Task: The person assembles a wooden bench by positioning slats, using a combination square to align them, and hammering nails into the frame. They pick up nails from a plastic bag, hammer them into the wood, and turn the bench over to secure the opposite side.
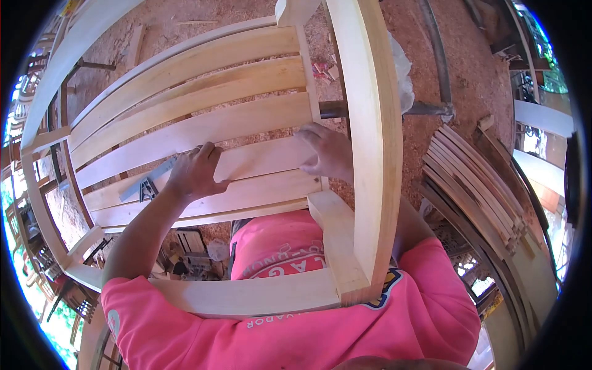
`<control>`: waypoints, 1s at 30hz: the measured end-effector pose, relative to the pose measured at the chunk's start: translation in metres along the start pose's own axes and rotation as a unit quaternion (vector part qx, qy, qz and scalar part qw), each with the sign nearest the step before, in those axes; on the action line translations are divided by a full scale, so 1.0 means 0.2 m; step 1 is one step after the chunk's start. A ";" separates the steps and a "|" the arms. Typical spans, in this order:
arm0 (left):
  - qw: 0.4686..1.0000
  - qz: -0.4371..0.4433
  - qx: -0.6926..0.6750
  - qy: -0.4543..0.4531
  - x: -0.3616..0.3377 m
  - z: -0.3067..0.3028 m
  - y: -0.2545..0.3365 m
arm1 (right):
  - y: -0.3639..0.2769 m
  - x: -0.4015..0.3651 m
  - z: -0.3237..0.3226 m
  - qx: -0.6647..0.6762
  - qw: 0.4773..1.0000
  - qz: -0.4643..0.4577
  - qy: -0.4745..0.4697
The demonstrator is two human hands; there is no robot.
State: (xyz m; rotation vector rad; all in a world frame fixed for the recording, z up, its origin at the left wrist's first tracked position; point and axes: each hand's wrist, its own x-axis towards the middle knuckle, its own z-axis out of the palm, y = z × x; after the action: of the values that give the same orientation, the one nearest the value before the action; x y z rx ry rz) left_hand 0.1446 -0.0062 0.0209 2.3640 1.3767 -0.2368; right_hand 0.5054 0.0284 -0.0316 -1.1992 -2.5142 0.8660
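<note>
In the head view, a pale wooden bench frame with a slatted seat lies before me. My left hand (196, 171) spans one wooden slat (262, 157), its fingers curled over the far edge and its thumb at the near edge. My right hand (330, 151) grips the same slat at its right end, fingers at the far side and thumb at the near side. A metal square (147, 180) with a black head lies on the slats, beside and partly under my left wrist. The armrest (376, 117) passes over my right forearm and hides part of it.
A stack of curved wooden strips (472, 185) lies at the right. Dark metal bars (435, 55) and a whitish plastic bag (402, 74) are beyond the armrest. Sawdust and wood scraps cover the ground. The frame's front rail (246, 296) crosses close to my chest.
</note>
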 end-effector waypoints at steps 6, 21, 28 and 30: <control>0.998 0.021 -0.002 0.058 -0.02 0.05 0.00 | -0.02 -0.03 0.00 0.026 0.999 0.000 0.033; 0.998 0.004 0.018 0.053 -0.02 0.08 0.01 | 0.01 -0.10 0.04 0.042 0.997 0.007 0.066; 0.999 -0.005 0.012 0.047 -0.03 0.08 0.02 | 0.02 -0.11 0.07 0.039 0.996 -0.002 0.085; 0.999 -0.006 0.007 0.045 -0.03 0.07 0.02 | 0.02 -0.11 0.08 0.039 0.996 -0.002 0.085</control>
State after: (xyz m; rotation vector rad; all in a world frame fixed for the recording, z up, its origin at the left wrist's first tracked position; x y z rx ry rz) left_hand 0.1454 -0.0187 0.0108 2.4056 1.4336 -0.1455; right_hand 0.5158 0.0080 -0.0456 -1.1898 -2.3256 0.8179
